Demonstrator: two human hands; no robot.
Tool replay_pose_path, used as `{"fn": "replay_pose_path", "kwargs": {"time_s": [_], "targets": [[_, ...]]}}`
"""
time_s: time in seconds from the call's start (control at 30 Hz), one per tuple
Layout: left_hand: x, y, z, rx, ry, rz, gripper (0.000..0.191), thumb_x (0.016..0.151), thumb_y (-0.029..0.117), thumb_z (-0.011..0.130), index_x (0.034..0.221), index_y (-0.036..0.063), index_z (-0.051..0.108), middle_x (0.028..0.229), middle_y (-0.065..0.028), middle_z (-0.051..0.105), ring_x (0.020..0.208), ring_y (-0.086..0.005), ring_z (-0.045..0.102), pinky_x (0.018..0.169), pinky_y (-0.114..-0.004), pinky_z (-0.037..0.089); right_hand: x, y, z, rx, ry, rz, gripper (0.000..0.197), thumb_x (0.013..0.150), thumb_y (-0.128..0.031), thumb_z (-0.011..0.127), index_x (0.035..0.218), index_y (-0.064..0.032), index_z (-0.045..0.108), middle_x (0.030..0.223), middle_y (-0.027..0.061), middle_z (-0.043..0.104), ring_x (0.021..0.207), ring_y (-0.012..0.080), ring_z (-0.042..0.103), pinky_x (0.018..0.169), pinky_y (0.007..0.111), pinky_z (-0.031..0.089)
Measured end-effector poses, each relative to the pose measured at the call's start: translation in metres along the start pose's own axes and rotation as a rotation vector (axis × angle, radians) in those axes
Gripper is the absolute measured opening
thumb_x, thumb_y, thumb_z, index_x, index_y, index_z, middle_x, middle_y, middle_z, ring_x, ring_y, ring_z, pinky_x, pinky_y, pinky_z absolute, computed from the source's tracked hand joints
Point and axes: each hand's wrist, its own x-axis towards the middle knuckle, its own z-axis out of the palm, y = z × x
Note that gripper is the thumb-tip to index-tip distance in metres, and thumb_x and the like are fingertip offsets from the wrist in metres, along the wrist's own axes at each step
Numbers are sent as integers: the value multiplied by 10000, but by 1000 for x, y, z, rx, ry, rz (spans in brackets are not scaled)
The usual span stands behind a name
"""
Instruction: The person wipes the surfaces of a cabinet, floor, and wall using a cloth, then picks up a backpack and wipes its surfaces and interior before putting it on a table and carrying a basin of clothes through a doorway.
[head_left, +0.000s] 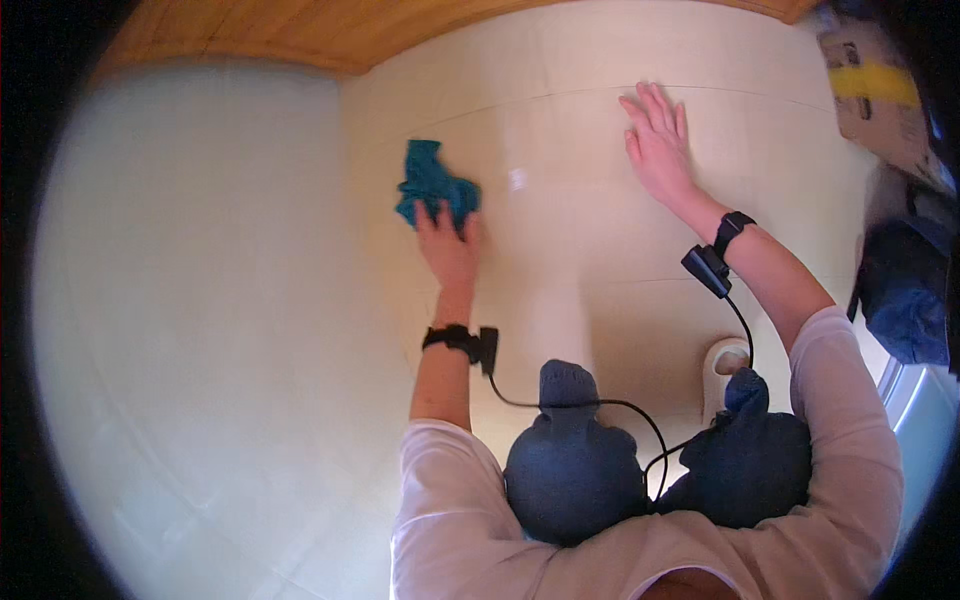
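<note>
A crumpled teal cloth (442, 180) lies on the pale tiled floor (540, 240), left of the middle. My left hand (448, 251) rests on its near edge with the fingertips pressed into the fabric. Part of the cloth under the fingers is hidden, and the hand looks slightly blurred. Farther to the right, my right hand (660, 150) is spread palm down on the bare floor, holding nothing. Each wrist wears a black strap carrying a small black device, with a cable running back toward my knees.
A pale wall (210, 262) rises along the left. Brown wooden furniture (262, 34) borders the far side. At right are a cardboard box (885, 131) with yellow tape and a dark fabric bag (900, 292). A light slipper (714, 367) shows by my right knee.
</note>
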Motion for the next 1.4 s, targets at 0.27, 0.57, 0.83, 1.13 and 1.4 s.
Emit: {"fn": "replay_pose_path", "kwargs": {"time_s": [0.27, 0.57, 0.83, 1.13, 1.4], "targets": [[-7, 103, 25, -42, -138, 249, 383, 817, 328, 686, 1094, 71, 624, 1440, -130, 424, 1297, -371, 386, 1026, -559, 316, -39, 39, 24, -263, -53, -14, 514, 906, -297, 506, 1399, -179, 420, 1513, 78, 300, 1433, 225, 212, 1126, 592, 102], [-195, -45, -5, 106, 55, -406, 307, 859, 234, 656, 1027, -19, 617, 1230, -225, 577, 1168, -392, 499, 973, -494, 388, -38, 39, 15, -341, -100, -33, 537, 901, -317, 514, 1410, -187, 404, 1515, 71, 297, 1430, 218, 216, 1125, 585, 100], [-126, 77, 18, 131, -107, -335, 583, 782, 70, 604, 1350, 100, 473, 1358, -213, 463, 1234, -396, 444, 1016, -518, 348, -44, 41, 19, -314, -86, 24, 531, 893, -310, 513, 1397, -170, 415, 1513, 99, 293, 1429, 242, 208, 1126, 587, 92], [8, 85, 28, 39, -70, 263, 494, 801, 168, 578, 1291, 220, 545, 1413, -139, 447, 1268, -362, 418, 991, -544, 358, -16, 6, -10, -38, -112, 18, 516, 883, -250, 520, 1378, -125, 439, 1499, 134, 311, 1434, 274, 198, 1149, 556, 90], [44, 97, 34, 195, -35, 10, 601, 809, 196, 576, 1394, 186, 442, 1463, -247, 326, 1208, -441, 415, 901, -582, 430, -27, 32, -62, 478, 12, 219, 546, 827, -77, 570, 1358, -90, 448, 1456, 185, 342, 1367, 366, 296, 1119, 490, 258]]}}
